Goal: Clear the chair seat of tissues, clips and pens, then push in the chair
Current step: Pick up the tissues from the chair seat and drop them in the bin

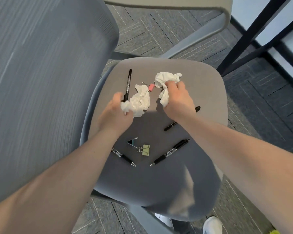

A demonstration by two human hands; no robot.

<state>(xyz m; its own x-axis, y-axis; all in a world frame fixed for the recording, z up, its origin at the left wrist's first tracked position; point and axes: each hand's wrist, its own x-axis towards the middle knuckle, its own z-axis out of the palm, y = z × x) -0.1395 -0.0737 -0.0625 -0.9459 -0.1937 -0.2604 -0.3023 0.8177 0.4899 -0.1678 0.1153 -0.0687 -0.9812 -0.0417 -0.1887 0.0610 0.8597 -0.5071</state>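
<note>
I see my left hand clutching one crumpled tissue, right hand gripping another tissue; the marker points toward the seat's far edge.

**Both arms out, both hands closed**

Your bare forearms reach forward and converge. Your left hand is curled, fingers pinched around a crumpled wad. Your right hand is palm-down, its fingers likewise closed on one.
</note>
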